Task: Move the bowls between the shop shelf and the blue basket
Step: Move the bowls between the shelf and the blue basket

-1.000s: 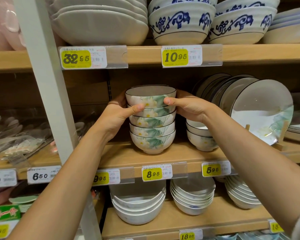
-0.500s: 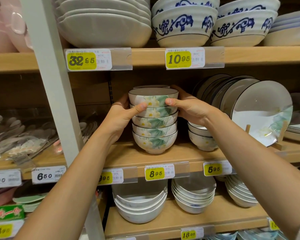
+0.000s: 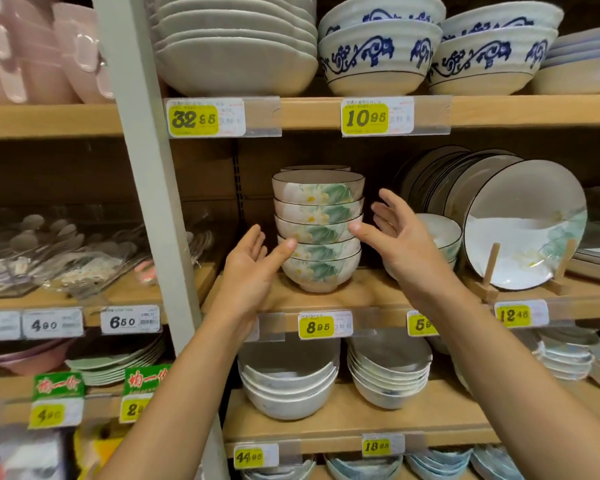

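head view: we see a stack of five floral bowls standing upright on the middle shop shelf, nested one in another, right above the 8.95 price tag. the rim of a second stack peeks out behind it. our left hand is at the stack's left side, palm turned inward, fingers relaxed & a bit spread, holding nothing. its thumb tip overlaps the edge of the 2nd bowl from the bottom, but we can't tell if it touches. our right hand is at the stack's right side, also open w/ fingers fanned out, gripping nothing. its thumb tip is just beside the 3rd bowl, contact unclear. the stack sits btw both hands, resting on the shelf on its own. to the right, behind the right hand, are small white bowls, then a floral plate propped on a wooden stand. upper shelf: blue-patterned bowls. lower shelf: plain white bowls. a grey post runs up at left.
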### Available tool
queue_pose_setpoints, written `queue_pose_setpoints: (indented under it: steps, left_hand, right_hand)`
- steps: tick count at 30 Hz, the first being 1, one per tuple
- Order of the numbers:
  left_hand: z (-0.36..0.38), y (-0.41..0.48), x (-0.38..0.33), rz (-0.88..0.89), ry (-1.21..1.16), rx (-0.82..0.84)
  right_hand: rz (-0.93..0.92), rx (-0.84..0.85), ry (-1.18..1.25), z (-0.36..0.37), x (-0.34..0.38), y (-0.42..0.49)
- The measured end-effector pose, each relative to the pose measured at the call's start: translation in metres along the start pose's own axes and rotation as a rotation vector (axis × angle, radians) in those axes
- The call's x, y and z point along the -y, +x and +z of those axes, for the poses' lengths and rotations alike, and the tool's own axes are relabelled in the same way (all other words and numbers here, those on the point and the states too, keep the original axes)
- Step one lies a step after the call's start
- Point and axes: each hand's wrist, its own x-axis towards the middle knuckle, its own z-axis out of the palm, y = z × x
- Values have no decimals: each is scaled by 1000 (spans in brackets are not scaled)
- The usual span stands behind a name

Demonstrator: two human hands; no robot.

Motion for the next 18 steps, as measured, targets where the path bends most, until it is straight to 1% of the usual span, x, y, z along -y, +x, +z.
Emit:
queue_pose_setpoints:
  steps: [6, 10, 13, 18]
  left_hand:
    - [4, -53, 2, -54, 82, -68]
    - [12, -84, 1, -94, 122, -103]
    - [17, -103, 2, -153, 135, -143]
    - [24, -137, 2, -221, 103, -134]
  right_hand:
    - [17, 26, 6, -6, -3, -46]
    - [93, 68, 85, -7, -12, -76]
    - [150, 85, 89, -6, -19, -94]
    - [251, 120, 112, 0, -25, -120]
